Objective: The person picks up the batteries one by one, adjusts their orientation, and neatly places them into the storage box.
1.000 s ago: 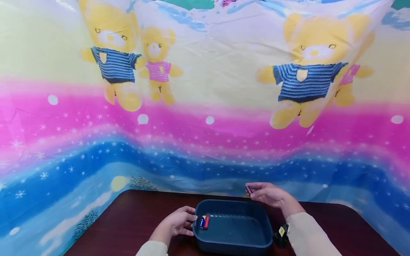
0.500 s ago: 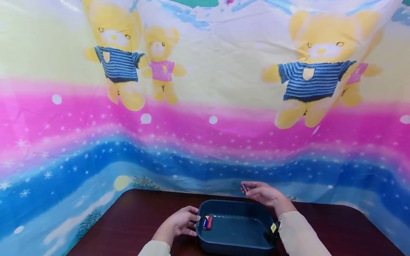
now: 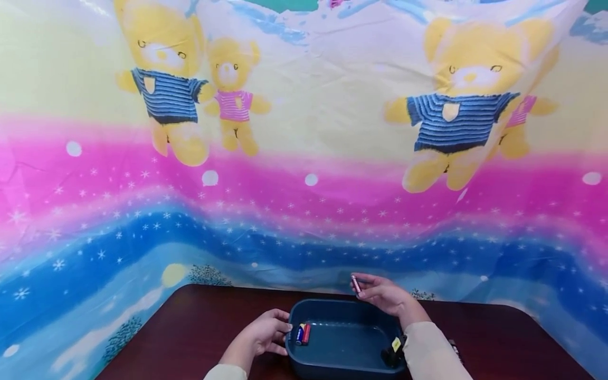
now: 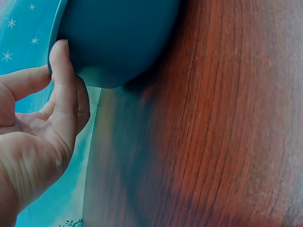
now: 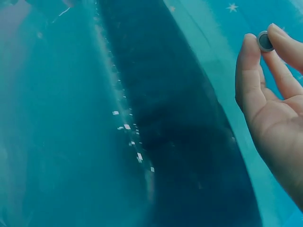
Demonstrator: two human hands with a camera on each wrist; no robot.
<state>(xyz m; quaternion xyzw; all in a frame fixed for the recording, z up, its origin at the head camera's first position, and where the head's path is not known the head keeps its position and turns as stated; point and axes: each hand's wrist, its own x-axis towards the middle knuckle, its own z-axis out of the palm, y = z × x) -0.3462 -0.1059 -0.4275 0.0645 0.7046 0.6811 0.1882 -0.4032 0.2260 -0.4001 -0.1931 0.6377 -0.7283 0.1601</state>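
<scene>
A dark blue-green plastic bin (image 3: 351, 365) sits on the table. My left hand (image 3: 266, 332) grips its left rim, thumb over the edge, as the left wrist view also shows with the bin's outer wall (image 4: 113, 42). Inside, against the left end, a blue battery (image 3: 299, 334) and a red battery (image 3: 306, 333) lie side by side. Above the far rim, right of centre, my right hand (image 3: 387, 296) pinches a slim pinkish battery (image 3: 355, 285) between thumb and fingers. Its round grey end (image 5: 265, 41) faces the right wrist camera.
The dark reddish-brown table (image 3: 228, 306) extends around the bin. Behind it hangs a curtain (image 3: 309, 221) printed with bears and snowflakes. A black wrist camera (image 3: 393, 352) with a yellow label overlaps the bin's right end. A small dark item (image 3: 455, 349) shows beside the right sleeve.
My right hand has moved left with the battery, from beyond the bin's far right corner toward its middle. The left hand stays on the rim. A small dark item now shows beside the right sleeve.
</scene>
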